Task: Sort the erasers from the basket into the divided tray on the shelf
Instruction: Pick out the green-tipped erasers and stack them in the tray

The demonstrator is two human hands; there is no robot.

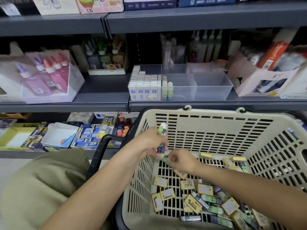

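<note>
Head view: the left hand (149,141) grips a bunch (161,130) of green-sleeved erasers, upright, near the basket's (216,112) 10 o'clock corner. Just at its 4 o'clock, the right hand (182,161) pinches one green eraser (166,159) at the fingertips, above the basket floor. Farther out, toward 5 o'clock, a heap (204,196) of yellow, green and dark erasers lies loose in the basket, so most of the sorting looks undone. At 12 o'clock on the shelf (99,97), the tray (212,90) holds packed white erasers (144,87) in its left compartment and a few green ones (167,89) in the next. The compartments to the right look bare. I judge the task under halfway. Blur smears the pinched eraser, the bunch's count is unclear, and the heap is cut off at the bottom edge.
</note>
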